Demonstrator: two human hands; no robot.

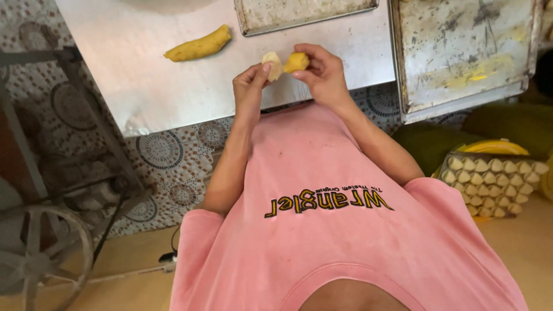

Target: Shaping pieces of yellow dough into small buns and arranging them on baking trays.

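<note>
At the near edge of the steel tabletop (pixel 144 86), in the head view, both hands meet: the left hand (pixel 250 86) pinches a pale lump of dough (pixel 272 64) in its fingertips, and the right hand (pixel 322 75), at its 3 o'clock, grips a yellow lump of dough (pixel 296 61), the two lumps touching. The work in hand looks like pressing one lump against the other, which seems to call for light, even fingertip pressure on soft dough. A yellow dough roll (pixel 199 45) lies at 10 o'clock from the hands, a baking tray (pixel 299 11) at 12 and a larger tray (pixel 461 52) at 3.
</note>
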